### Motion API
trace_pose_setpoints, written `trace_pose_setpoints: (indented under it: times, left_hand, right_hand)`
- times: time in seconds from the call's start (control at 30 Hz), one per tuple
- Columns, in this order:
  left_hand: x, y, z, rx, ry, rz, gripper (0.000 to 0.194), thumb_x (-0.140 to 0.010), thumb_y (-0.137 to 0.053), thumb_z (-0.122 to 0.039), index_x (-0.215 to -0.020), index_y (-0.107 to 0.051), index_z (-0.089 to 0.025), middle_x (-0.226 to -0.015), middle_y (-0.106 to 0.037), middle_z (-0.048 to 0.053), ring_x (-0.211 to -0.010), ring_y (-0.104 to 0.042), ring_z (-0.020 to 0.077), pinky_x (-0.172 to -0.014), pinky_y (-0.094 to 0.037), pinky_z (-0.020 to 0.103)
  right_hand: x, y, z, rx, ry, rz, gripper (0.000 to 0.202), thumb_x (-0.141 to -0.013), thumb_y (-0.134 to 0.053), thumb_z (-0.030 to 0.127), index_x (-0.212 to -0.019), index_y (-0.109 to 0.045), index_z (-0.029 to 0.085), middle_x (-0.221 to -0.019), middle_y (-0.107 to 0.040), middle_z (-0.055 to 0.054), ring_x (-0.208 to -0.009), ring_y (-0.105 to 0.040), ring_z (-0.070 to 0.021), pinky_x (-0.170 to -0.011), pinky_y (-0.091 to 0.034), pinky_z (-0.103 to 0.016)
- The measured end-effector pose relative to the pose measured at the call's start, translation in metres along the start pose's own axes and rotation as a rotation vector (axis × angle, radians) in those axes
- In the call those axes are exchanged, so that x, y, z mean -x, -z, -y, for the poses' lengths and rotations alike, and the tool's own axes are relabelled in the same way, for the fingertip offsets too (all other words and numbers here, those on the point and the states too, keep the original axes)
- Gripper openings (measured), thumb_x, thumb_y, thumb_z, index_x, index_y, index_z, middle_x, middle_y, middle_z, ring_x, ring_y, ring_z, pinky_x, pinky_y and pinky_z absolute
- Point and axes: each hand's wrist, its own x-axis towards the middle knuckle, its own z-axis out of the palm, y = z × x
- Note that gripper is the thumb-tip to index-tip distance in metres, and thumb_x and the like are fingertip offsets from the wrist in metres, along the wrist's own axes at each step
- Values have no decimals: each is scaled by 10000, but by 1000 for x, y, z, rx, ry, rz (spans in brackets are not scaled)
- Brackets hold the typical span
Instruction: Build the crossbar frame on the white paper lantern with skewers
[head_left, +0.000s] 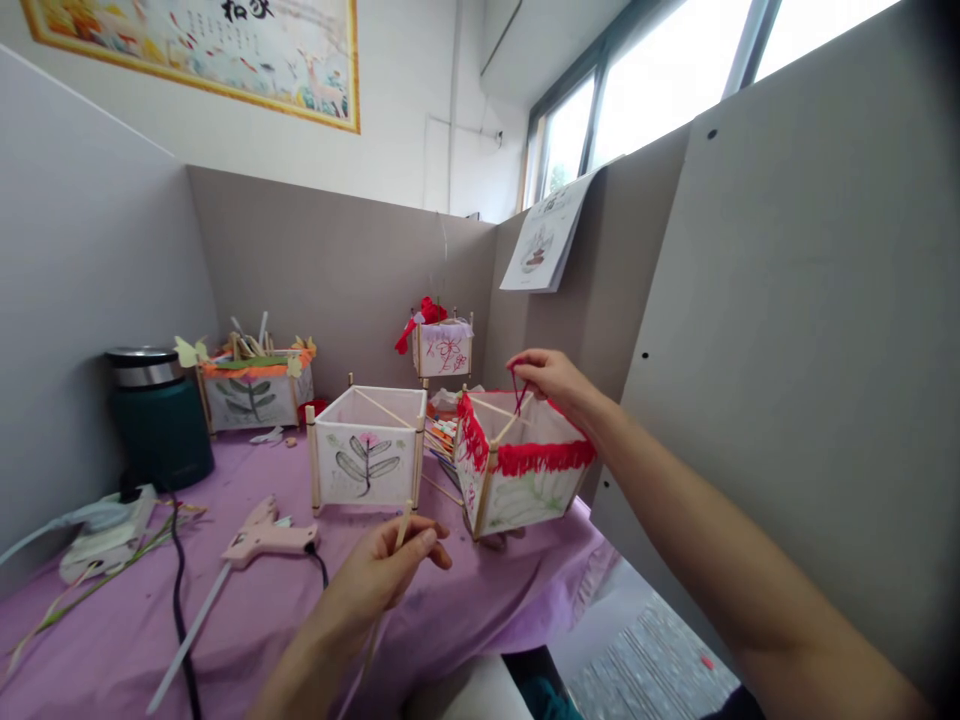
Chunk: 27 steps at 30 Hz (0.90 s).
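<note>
My right hand pinches a dark red cord over a square paper lantern with a wooden frame. Red fringe runs along this lantern's top edge, and thin sticks cross its open top. The lantern looks slightly tilted; I cannot tell whether it hangs or rests on the table. My left hand is closed around a thin wooden stick, low in front of a second white lantern painted with a leafy plant. That lantern stands upright, with crossed sticks on top.
On the purple tablecloth lie a pink glue gun with a long glue stick and a power strip. A green flask, a decorated box of sticks and a small lantern stand behind. A partition rises at right.
</note>
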Motion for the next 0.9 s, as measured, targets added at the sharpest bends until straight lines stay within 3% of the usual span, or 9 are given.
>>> trace_pose_setpoints:
  times: [0.17,0.33,0.57,0.7,0.9]
  left_hand:
    - [3,1,-6,-25,-13,-2,387,-762,-612,-473,-932,-614,-126,-749,-668,42,-391,-188,6,-401,-63,223]
    - [4,3,-10,-31,-23,2,353,-783,-599,-454,-930,-608,-133,-751,-670,36,-389,-190,10,-397,-66,226]
    - [4,12,-13,-45,-35,27,365,-792,-592,-472,-957,-613,-147,-784,-674,39,-387,-199,7,-394,-76,228]
    - [4,17,-27,-70,-78,-59,377,-778,-609,-470,-963,-619,-142,-783,-680,47,-395,-223,11,-392,-100,211]
    - [1,17,-65,-153,-238,-242,341,-752,-640,-458,-929,-659,-167,-788,-702,36,-399,-277,20,-399,-197,191]
  right_hand:
    - [-9,14,36,195,100,48,92,-739,-591,106,-670,-649,126,-475,-524,36,-390,-398,-50,-394,-283,-186]
    - [-13,17,64,296,113,36,121,-773,-582,91,-674,-639,129,-434,-514,32,-377,-435,-67,-399,-330,-189]
    - [-8,13,76,234,72,81,156,-804,-606,134,-649,-592,146,-474,-519,29,-393,-458,-65,-404,-378,-182]
    - [-6,15,72,197,51,101,168,-837,-599,209,-680,-604,149,-509,-549,13,-433,-505,-73,-410,-414,-173]
    - [14,9,79,233,7,178,248,-876,-578,291,-674,-598,149,-583,-634,-38,-481,-580,-110,-395,-444,-186]
